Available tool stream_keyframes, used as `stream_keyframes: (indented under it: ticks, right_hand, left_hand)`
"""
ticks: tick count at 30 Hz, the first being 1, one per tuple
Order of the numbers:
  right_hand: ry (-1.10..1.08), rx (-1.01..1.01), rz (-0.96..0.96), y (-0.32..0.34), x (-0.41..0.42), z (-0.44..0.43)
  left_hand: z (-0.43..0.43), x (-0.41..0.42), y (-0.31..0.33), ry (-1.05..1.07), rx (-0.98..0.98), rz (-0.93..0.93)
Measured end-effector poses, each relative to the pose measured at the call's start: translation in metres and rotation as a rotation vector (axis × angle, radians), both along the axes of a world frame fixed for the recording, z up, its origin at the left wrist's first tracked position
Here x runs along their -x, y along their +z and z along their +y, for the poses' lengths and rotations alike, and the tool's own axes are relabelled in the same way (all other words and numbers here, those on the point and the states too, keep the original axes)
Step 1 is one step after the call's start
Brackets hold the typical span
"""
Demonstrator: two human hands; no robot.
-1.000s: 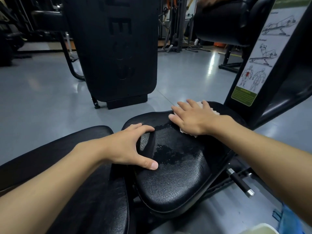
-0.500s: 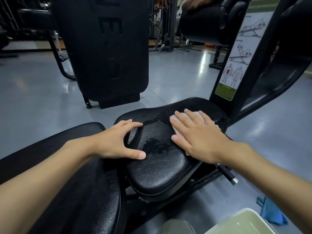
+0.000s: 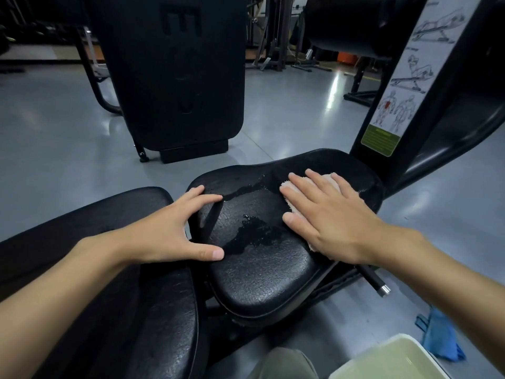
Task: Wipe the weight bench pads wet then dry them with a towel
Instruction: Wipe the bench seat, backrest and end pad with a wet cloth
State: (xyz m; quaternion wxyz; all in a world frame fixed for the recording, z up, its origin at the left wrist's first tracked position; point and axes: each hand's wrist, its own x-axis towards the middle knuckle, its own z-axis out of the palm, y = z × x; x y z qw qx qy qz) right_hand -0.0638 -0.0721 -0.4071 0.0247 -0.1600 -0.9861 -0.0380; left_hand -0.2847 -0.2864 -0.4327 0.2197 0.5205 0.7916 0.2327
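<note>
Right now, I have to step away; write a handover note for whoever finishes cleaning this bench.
Left hand: open, bracing on the left edge of the black padded seat.
Right hand: flat, pressing the pale terry cloth on the seat's right part.
Done: seat partly wet; water patches show mid-pad.
To do: finish wetting the seat, wipe the long black back pad, which looks dry, then dry both. A blue cloth lies on the floor by the white basin.

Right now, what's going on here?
A person is wiping a black bench pad. The right hand presses a pale cloth flat on the pad's far side, while the left hand rests on its left edge. A wet patch glistens between them. A blue cloth lies on the floor beside a pale basin.
</note>
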Motion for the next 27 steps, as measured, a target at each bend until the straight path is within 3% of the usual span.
stream_keyframes:
  ticks: [14,27]
  right_hand:
    - [-0.087,0.029,-0.156,0.009,0.137,0.036]
    - [0.031,-0.031,-0.047,0.002,0.013,-0.023]
  left_hand:
    - [0.000,0.006,-0.005,-0.043,-0.018,-0.016]
    - [-0.003,0.003,-0.006,-0.030,-0.019,-0.008]
